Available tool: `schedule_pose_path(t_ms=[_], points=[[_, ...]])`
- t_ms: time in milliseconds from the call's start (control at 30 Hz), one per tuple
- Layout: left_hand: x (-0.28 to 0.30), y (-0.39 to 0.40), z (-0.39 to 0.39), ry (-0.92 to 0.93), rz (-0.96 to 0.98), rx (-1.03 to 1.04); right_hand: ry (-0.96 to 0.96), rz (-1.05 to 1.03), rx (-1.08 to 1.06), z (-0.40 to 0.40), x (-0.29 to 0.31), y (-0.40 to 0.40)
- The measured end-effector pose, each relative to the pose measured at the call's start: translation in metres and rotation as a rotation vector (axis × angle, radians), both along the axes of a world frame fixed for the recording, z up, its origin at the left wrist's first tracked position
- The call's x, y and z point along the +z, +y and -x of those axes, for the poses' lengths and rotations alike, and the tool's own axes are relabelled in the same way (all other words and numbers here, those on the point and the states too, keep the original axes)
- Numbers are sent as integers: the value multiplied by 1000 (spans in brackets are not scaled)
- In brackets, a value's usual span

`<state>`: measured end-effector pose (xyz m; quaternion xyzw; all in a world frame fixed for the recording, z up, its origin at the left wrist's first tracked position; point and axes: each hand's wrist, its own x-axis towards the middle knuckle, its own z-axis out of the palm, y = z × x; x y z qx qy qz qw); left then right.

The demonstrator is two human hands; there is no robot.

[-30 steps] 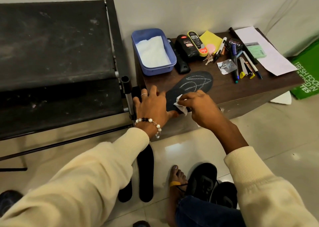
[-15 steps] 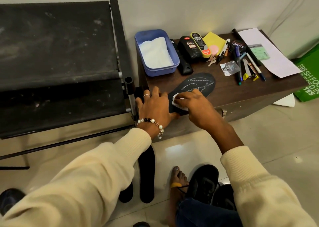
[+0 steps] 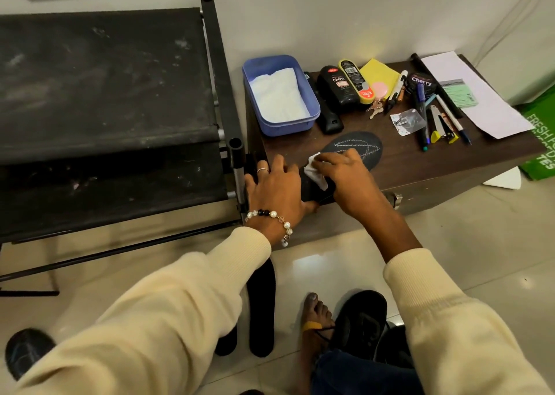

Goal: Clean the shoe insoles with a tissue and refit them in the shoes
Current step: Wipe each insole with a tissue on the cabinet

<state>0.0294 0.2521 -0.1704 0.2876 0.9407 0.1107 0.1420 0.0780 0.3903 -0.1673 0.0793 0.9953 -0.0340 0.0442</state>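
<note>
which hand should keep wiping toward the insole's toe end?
Right. The right hand already pinches the tissue on the insole, nearest the toe; the left hand lies flat at the heel, steadying it.

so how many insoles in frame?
3. One insole lies on the cabinet top under both hands; two stand on the floor against the cabinet front, the right one and a left one mostly hidden by the sleeve.

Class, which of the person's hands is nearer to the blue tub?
Left. The left hand rests at the table's near edge just below the blue tub; the right hand, holding the tissue, lies further right.
</note>
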Motion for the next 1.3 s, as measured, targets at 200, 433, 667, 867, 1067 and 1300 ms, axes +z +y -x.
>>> schedule_pose_path(t_ms=[200, 433, 667, 867, 1067, 1300], points=[[1, 0, 0, -8, 9, 0, -33, -4, -89, 0, -1, 7], [1, 0, 0, -9, 10, 1, -39, -11, 12, 0, 1, 9], [-2, 0, 0, -10, -10, 8, -20, 70, 46, 2, 2, -7], [0, 0, 0, 0, 5, 4, 12, 10, -106, -3, -2, 6], [-1, -1, 0, -8, -10, 5, -43, 28, 101, 2, 5, -4], [-1, 1, 1, -3, 13, -3, -37, 23, -62, -13, -7, 28]])
